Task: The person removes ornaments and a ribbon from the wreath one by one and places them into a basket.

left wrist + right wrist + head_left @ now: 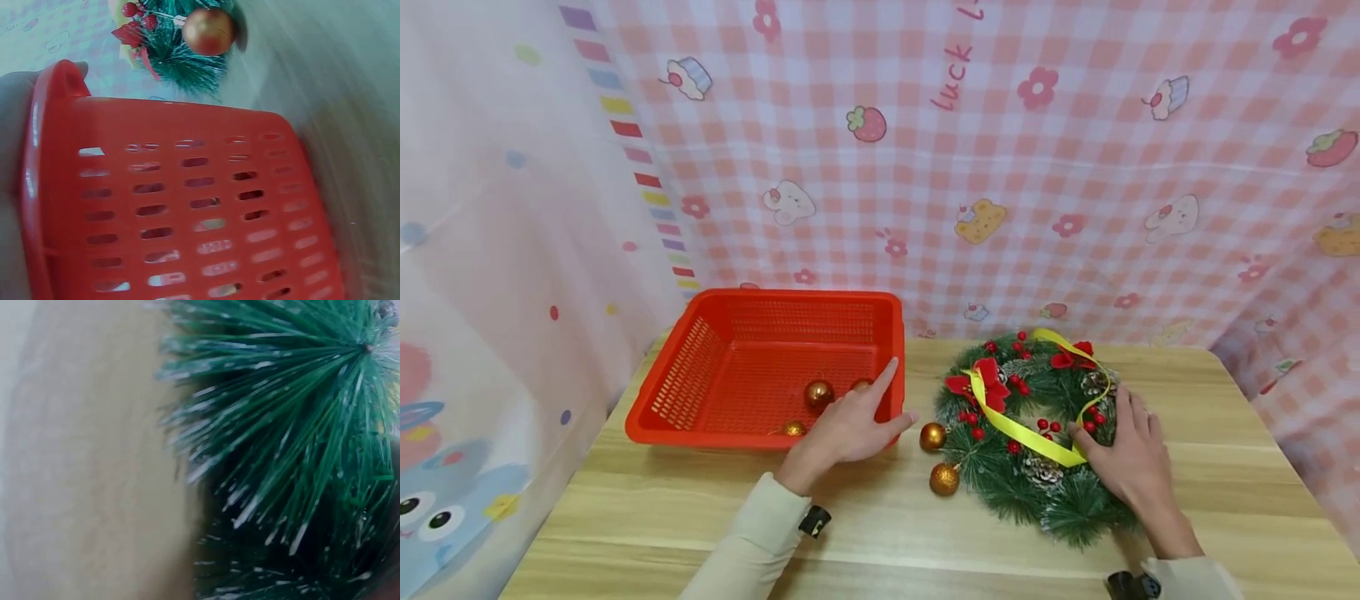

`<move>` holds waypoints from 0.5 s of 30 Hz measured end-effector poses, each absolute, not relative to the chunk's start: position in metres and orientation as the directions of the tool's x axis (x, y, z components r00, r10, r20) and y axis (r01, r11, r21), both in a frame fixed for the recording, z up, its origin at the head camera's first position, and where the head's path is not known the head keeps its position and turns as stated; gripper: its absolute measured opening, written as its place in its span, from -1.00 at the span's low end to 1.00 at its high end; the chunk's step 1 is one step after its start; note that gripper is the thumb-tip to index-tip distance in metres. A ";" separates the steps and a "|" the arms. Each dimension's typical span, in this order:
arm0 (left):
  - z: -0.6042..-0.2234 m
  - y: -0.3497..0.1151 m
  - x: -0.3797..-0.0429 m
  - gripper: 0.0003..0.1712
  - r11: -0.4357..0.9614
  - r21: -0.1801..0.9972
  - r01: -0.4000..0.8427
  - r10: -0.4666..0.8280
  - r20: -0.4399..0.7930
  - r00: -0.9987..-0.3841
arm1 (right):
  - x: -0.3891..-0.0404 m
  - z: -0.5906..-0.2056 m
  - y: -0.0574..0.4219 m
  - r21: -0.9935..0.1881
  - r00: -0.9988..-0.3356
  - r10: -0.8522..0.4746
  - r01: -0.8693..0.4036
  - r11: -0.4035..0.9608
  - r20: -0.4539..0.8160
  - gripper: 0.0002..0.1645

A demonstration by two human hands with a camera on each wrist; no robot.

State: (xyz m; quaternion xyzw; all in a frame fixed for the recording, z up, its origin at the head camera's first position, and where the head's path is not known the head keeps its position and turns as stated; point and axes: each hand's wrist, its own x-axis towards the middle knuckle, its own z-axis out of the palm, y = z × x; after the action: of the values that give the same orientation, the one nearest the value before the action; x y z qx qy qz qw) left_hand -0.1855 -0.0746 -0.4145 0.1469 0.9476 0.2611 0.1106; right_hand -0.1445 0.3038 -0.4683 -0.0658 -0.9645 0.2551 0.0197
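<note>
I see the right hand (1131, 462) resting loosely spread on the Christmas wreath (1075, 508), right of the red plastic basket (790, 296). The left hand (846, 427) lies at the basket's rim, thumb and index straight, other fingers hidden. I'd worry that nudging the wreath could roll the gold baubles (944, 479) beside it, or that the slack yellow ribbon (1030, 435) might snag.

The head camera looks forward and down across the pale wood-grain bench (925, 550). The left wrist camera faces the red perforated plastic basket (175, 200) close up; the right wrist camera looks, nearer still, at the round green artificial wreath (294, 425) (which all three views share).
</note>
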 end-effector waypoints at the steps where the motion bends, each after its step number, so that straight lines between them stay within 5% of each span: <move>1: -0.413 -0.075 -0.185 -0.01 0.826 0.519 0.220 0.332 -0.134 -0.934 | -0.145 -0.469 0.303 -0.497 -0.990 0.138 0.117 0.859 0.005 0.26; 4: -0.408 -0.074 -0.182 -0.03 0.835 0.495 0.240 0.325 -0.091 -0.941 | -0.145 -0.470 0.300 -0.502 -0.990 0.140 0.116 0.857 0.011 0.25; 7: -0.402 -0.067 -0.174 -0.13 0.803 0.480 0.354 0.359 0.086 -0.929 | -0.145 -0.471 0.299 -0.502 -0.989 0.145 0.121 0.857 0.009 0.25; 11: -0.399 -0.049 -0.157 -0.43 0.654 0.412 0.634 0.467 0.439 -0.768 | -0.144 -0.470 0.299 -0.499 -0.988 0.153 0.132 0.856 0.000 0.25; 13: -0.402 -0.039 -0.148 -0.60 0.568 0.407 0.715 0.511 0.507 -0.694 | -0.144 -0.470 0.300 -0.497 -0.987 0.160 0.138 0.856 0.001 0.25; 15: -0.406 -0.028 -0.141 -0.73 0.497 0.482 0.722 0.536 0.484 -0.692 | -0.143 -0.470 0.300 -0.498 -0.986 0.168 0.144 0.855 0.003 0.25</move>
State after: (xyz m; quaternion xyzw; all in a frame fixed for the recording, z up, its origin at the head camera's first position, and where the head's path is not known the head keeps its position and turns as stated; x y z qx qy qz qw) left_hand -0.1406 -0.0282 -0.4062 0.3680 0.8543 0.3408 -0.1363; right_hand -0.1432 0.3000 -0.4704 -0.0810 -0.9629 0.2565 0.0233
